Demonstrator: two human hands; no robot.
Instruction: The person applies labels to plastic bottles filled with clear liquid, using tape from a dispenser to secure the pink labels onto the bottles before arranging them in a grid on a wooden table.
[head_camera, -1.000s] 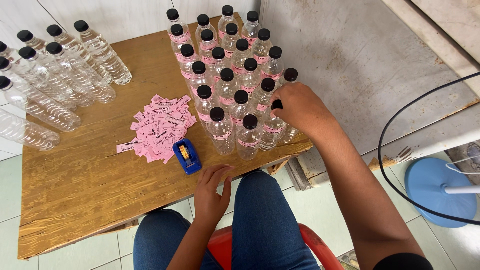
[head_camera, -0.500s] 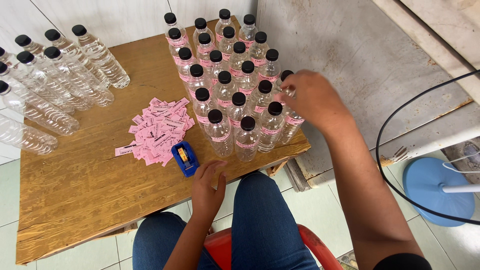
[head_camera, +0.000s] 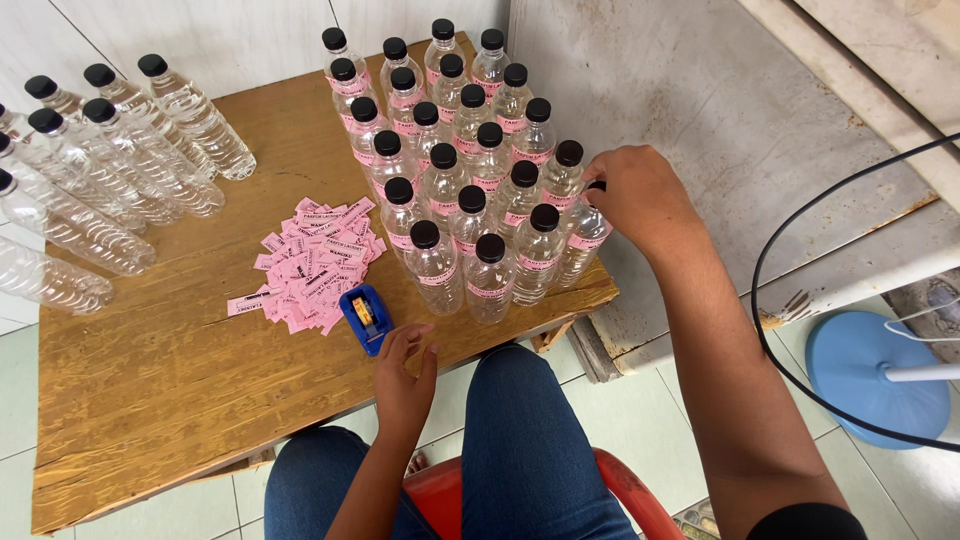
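Clear plastic bottles with black caps all over this wooden table (head_camera: 150, 380), and I can't tell what's in them. I count 22 standing upright with pink labels, plus about 9 unlabelled ones (head_camera: 110, 190) lying on their sides at the left (some cut off by the edge). The right hand (head_camera: 640, 200) has its fingers pinched on the end bottle (head_camera: 583, 232) at the right corner. The left hand (head_camera: 405, 375) rests loosely open at the near edge, next to one blue tape dispenser (head_camera: 366, 316) and a pile of pink labels (head_camera: 310, 262).
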